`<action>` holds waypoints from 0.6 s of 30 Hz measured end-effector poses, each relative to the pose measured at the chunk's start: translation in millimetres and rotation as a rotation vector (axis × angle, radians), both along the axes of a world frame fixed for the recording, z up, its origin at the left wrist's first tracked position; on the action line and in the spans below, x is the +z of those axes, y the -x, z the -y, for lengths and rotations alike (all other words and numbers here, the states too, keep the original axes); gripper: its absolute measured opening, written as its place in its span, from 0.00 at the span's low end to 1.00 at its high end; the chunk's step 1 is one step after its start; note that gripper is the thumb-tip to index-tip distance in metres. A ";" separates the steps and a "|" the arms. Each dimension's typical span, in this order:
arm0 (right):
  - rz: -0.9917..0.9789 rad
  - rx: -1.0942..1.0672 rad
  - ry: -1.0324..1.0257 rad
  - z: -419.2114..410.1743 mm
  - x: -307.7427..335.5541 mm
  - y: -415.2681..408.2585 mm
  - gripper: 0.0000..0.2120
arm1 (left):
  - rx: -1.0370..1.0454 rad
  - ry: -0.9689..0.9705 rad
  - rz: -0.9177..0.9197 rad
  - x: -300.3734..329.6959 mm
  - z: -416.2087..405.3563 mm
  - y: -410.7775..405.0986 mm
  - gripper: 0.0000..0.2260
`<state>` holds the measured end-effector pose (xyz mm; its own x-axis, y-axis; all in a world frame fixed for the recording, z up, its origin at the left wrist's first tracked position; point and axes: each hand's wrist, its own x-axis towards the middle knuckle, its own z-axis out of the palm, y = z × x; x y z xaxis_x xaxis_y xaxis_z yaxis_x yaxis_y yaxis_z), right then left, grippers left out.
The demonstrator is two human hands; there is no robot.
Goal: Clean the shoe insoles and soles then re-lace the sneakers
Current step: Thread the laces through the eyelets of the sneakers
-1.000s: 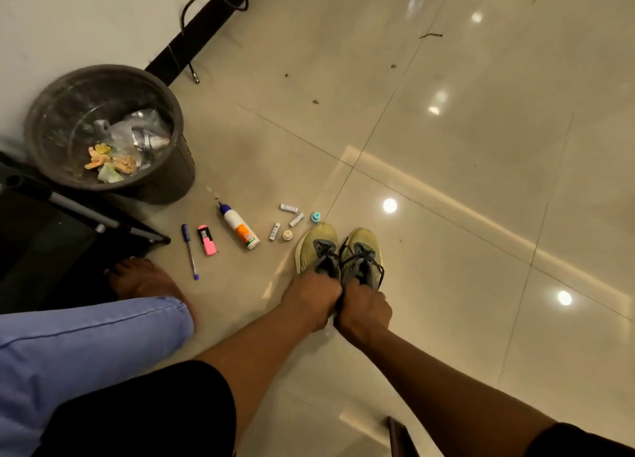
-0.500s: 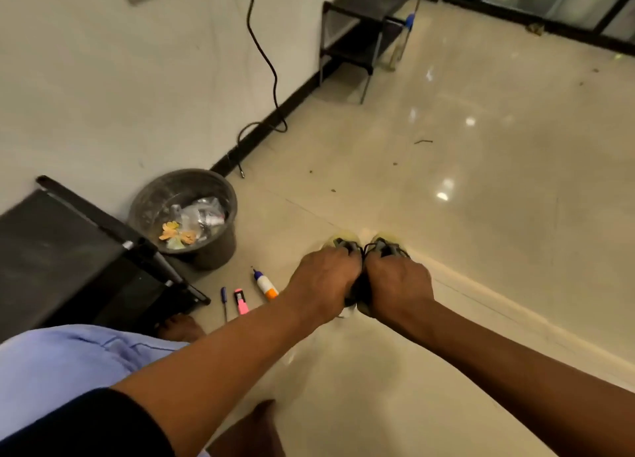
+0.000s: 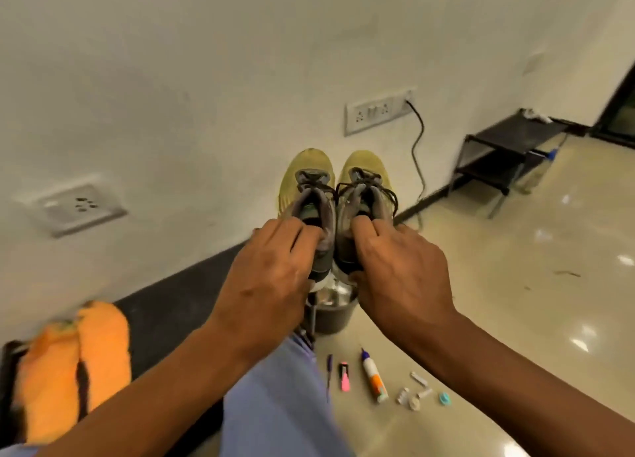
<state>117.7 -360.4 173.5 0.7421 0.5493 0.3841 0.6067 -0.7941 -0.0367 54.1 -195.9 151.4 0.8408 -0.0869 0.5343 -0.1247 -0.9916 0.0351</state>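
Both sneakers are now off the floor and up in the air in front of the wall, where a moment ago they stood side by side on the tiles; the left hand (image 3: pixel 271 274) grips the heel of the left sneaker (image 3: pixel 307 195), fingers hooked into the collar, and the right hand (image 3: pixel 398 267) grips the heel of the right sneaker (image 3: pixel 364 195) the same way, thumb under the back; the two shoes are held touching, toes pointing up and away; the view has swung from the floor to the wall (image 3: pixel 171 78); I judge this as the pick-up that opens the job, with the pair being carried toward a place to work; the laces (image 3: pixel 388 195) are dark and seem threaded yet, so unlacing and pulling the insoles are not yet done.

Hidden: the soles face away, so their dirt cannot be judged; the insoles sit deep in the openings and are covered by fingers; the bin (image 3: pixel 331 314) shows only as a strip beneath the hands; the orange thing (image 3: pixel 75 360) at lower left is blurred and I cannot name it; the small bits by the glue bottle (image 3: pixel 374 376) are too small to tell.
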 end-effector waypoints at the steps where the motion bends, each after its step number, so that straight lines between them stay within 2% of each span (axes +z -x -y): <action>1: 0.005 0.038 -0.015 -14.6 0.2 4.5 0.18 | 0.031 -0.009 0.009 2.0 -12.9 10.9 0.21; 3: 0.030 0.135 -0.066 -49.7 -5.0 11.9 0.16 | 0.111 -0.021 0.016 3.3 -40.8 34.7 0.19; 6: 0.024 0.221 -0.066 -98.1 -25.5 18.9 0.19 | 0.214 -0.032 0.030 -6.2 -76.4 62.8 0.16; 10: -0.027 0.341 -0.026 -151.4 -53.1 30.3 0.19 | 0.328 -0.018 -0.024 -37.1 -119.5 90.5 0.20; 16: -0.079 0.373 0.033 -209.8 -103.2 43.7 0.21 | 0.424 0.042 -0.085 -100.0 -151.3 104.8 0.19; 18: -0.115 0.339 0.013 -223.7 -122.0 52.1 0.17 | 0.449 0.058 -0.120 -118.1 -156.8 106.0 0.20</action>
<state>65.7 -136.7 51.5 0.5545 0.7761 0.3002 0.8285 -0.5490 -0.1110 -51.9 -39.1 33.3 0.8445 0.3269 0.4242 0.3244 -0.9425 0.0804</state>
